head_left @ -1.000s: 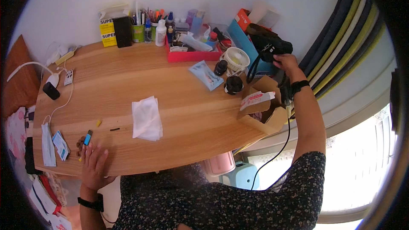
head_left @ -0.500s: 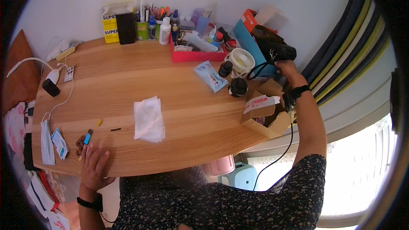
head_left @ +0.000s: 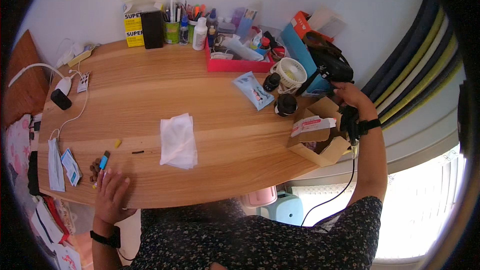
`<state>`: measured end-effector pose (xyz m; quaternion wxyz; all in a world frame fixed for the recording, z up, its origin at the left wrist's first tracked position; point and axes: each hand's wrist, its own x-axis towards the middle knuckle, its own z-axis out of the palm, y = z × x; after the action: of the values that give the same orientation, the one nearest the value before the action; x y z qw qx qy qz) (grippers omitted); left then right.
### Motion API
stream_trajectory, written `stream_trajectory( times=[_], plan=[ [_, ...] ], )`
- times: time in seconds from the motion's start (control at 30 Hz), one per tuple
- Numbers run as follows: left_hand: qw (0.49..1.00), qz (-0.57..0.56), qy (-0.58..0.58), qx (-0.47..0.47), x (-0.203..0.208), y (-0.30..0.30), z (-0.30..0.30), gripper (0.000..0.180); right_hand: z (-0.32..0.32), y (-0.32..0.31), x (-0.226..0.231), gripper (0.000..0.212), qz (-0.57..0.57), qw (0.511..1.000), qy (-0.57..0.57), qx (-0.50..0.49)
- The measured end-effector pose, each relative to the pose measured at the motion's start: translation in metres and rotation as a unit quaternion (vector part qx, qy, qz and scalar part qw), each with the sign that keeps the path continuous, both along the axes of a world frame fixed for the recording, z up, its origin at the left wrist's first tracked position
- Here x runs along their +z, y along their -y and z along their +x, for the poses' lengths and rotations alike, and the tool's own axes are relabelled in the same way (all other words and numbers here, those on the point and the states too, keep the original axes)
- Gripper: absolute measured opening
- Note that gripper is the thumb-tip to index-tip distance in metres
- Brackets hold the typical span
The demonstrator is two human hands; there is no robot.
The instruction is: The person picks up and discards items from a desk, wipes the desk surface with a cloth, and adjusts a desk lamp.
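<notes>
My left hand [head_left: 113,195] lies at the near edge of the table, fingers stretched out. Its fingertips are close to a small blue stick with a dark end [head_left: 104,160] and a cluster of brown lumps [head_left: 94,168]. At the far right, my right hand [head_left: 354,97] is just below a black bag [head_left: 337,69] by a blue box [head_left: 315,77]. Its fingers are curled with the tips partly hidden; what they hold cannot be made out. An open cardboard box [head_left: 327,152] sits nearer, beside my right wrist. White sheets [head_left: 178,142] lie mid-table.
Around the right side stand a white fan [head_left: 291,74], a black jar [head_left: 285,105] and a blue packet [head_left: 253,91]. Behind are a red tray [head_left: 230,65] and pen cups [head_left: 171,32]. Face masks [head_left: 56,167] lie left; a black cable [head_left: 330,200] hangs by my right arm.
My right hand has drawn slightly back from the black bag, and the bag's dark strap sits differently. The whole view has shifted a little. My left hand stays put.
</notes>
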<state>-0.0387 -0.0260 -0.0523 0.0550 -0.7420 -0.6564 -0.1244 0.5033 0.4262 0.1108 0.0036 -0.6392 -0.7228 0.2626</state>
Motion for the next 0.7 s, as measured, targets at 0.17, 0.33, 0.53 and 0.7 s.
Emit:
stream_trajectory(
  times=[0.17, 0.33, 0.53, 0.7],
  plan=[
    [1.000, -0.016, 0.021, -0.001, 0.004, 0.005, -0.003, 0.078, -0.015, -0.003, 0.000, 0.050, 0.018, 0.992, 0.119, 0.030],
    [0.999, -0.016, 0.044, -0.010, 0.005, -0.002, -0.001, 0.076, -0.032, 0.014, 0.003, 0.053, 0.050, 0.968, 0.225, 0.098],
    [0.999, -0.014, 0.037, -0.011, 0.010, 0.001, -0.001, 0.074, -0.024, -0.001, -0.001, 0.064, 0.031, 0.961, 0.257, 0.092],
    [0.999, -0.014, 0.032, -0.010, 0.009, -0.001, -0.002, 0.078, -0.040, 0.002, 0.005, 0.070, 0.015, 0.957, 0.272, 0.097]
  ],
)
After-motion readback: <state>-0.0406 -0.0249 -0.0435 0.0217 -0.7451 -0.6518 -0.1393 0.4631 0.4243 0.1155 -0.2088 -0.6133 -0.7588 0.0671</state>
